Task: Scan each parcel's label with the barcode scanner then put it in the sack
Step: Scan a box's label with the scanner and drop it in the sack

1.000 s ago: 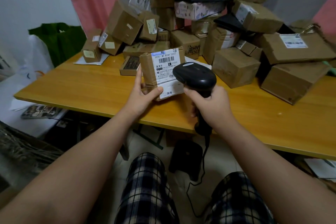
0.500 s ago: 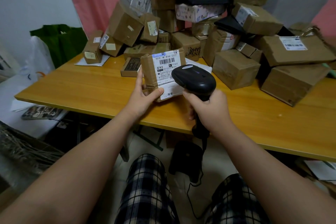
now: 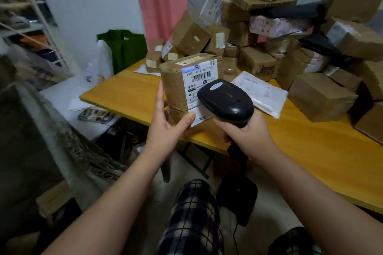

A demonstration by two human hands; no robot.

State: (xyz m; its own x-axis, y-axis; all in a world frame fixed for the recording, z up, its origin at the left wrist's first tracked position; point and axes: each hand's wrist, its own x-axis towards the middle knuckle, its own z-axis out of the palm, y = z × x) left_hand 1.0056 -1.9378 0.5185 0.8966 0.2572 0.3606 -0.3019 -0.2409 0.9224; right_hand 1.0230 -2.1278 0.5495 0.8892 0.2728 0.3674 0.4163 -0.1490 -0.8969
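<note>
I see left hand (image 3: 165,130) gripping parcel (image 3: 175,89), right hand (image 3: 248,133) clamped round scanner (image 3: 226,99), aimed at its label (image 3: 199,75). Scan stage, I'd say; sacking not done, pile (image 3: 319,97) behind parcel waiting.

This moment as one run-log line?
stage: scanning | left hand: holds parcel, label toward camera | right hand: grips barcode scanner, head in front of label | parcel not yet bagged
</note>
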